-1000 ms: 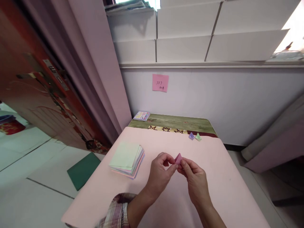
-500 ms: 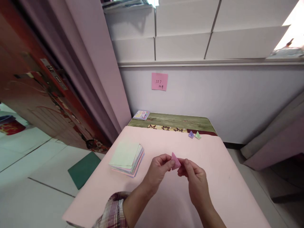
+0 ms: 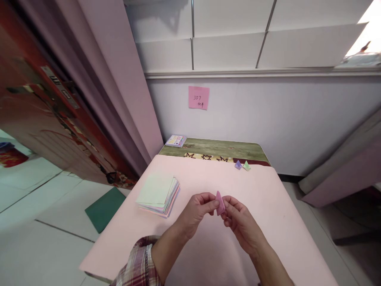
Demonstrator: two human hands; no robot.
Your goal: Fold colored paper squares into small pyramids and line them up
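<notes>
Small pink pointed piece of folded paper (image 3: 220, 203): we have it between our two hands, over the middle of the smooth pale-pink table covering (image 3: 276, 238); whether its lower edge touches that covering we cannot tell.
Bare left hand (image 3: 194, 214): our thumb and forefinger pinch the paper's left side, with the other fingers curled behind.
Bare right hand (image 3: 242, 222): our thumb and bent forefinger pinch the paper's right edge; the exact contact behind it is hidden from us.
Weight of the pink paper: very light, we judge, so the barest grip should carry it.
Creases: probably its stiffest parts, where layers double; single flaps ought to give more easily under our fingers.
Surface: it looks matte and dry, so we expect little slipping.
Fragile spots: we think a hard squeeze could crush the shape, and the thin tip could bend or blunt.
Where to hold: low on the folded sides, we would say, with fingertip pads and clear of the tip.
Look of the pink paper: one even pink, narrow from our angle, rising to a sharp tip and widening below; its inner folds are too small for us to read.
Colours nearby: a small purple folded-paper piece (image 3: 238, 165) and a small pale-green folded-paper piece (image 3: 247, 166) sit side by side near the far edge.
</notes>
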